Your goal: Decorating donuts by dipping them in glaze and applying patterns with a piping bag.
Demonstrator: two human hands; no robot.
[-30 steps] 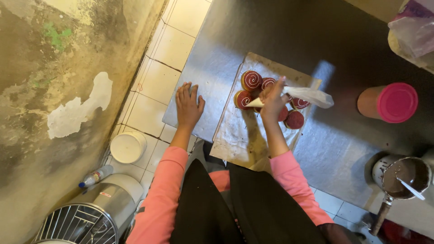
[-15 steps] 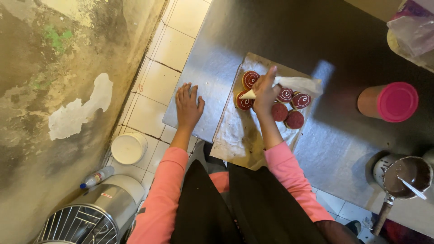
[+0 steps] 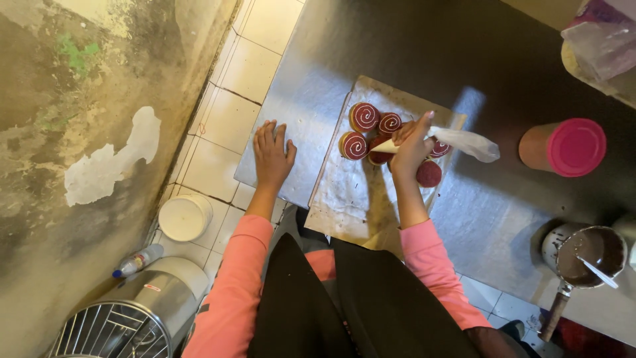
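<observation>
The right hand [image 3: 412, 144] is closed in a fist around a white piping bag [image 3: 457, 141], fingers wrapped tight about its narrow end, with no gap showing between them. The bag lies nearly level over the paper-lined board [image 3: 344, 192], its long axis running across the board: the pointed tip aims toward the left hand's side, at the red cookies [image 3: 366, 117] with white spirals, while the loose, crumpled tail trails off toward the pink-lidded cup [image 3: 575, 147]. The tip seems to hover just above one cookie, though the hand hides the contact. The left hand [image 3: 271, 150] lies flat, palm down, fingers together and extended, on the metal tabletop [image 3: 311, 99] just beside the board, holding nothing.
</observation>
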